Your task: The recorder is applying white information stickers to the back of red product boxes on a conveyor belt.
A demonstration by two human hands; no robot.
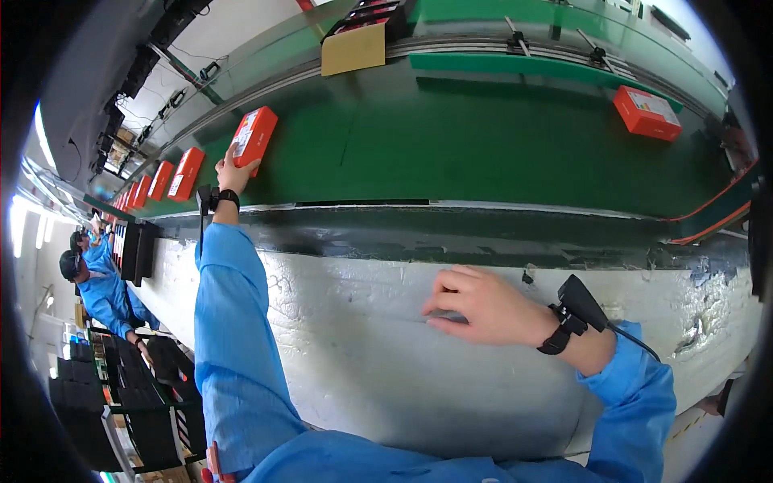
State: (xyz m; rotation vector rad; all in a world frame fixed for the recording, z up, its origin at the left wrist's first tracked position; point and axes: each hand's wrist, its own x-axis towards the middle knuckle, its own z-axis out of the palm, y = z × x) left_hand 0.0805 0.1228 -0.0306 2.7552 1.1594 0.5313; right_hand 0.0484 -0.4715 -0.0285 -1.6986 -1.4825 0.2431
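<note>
My left hand (231, 174) reaches out over the green conveyor belt (386, 137) and grips the near end of a red box (259, 133), with fingers at its left side and near edge. A pale printed panel covers part of that box. Over the white work surface (346, 362) my right hand (483, 307) is held with its fingers loosely bent and apart, and nothing shows in it. Both wrists carry a black strapped device.
More red boxes, the nearest one (186, 174) included, line the belt at the left. Another red box (646, 113) lies at the far right. Beyond the belt stands a black crate (378, 18) with a tan flap. People in blue work at the left beside dark racks (121, 394).
</note>
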